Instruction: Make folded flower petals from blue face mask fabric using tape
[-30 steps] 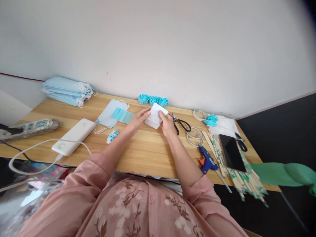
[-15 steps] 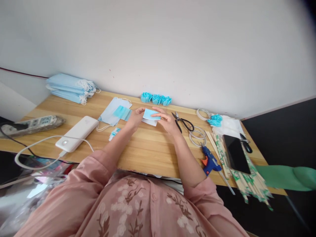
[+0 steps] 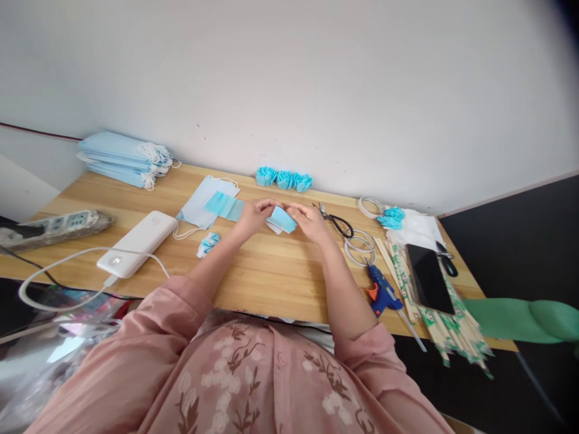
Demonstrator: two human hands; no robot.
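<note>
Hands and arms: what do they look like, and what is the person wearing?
Two bare hands, the left hand and right hand, no gloves, rings or watch. Pink sleeves are pushed up past the elbows; the blouse has a brown-and-white flower print.

The blue piece (image 3: 284,219) held between the left hand (image 3: 251,218) and right hand (image 3: 308,221) is partly covered by fingers, so its folds cannot be made out. The scissors (image 3: 338,222) are hidden at the blades by the right hand. The power strip (image 3: 49,228) runs off the left edge. Print on the stick wrappers (image 3: 434,301) at the right is too small to read.
</note>
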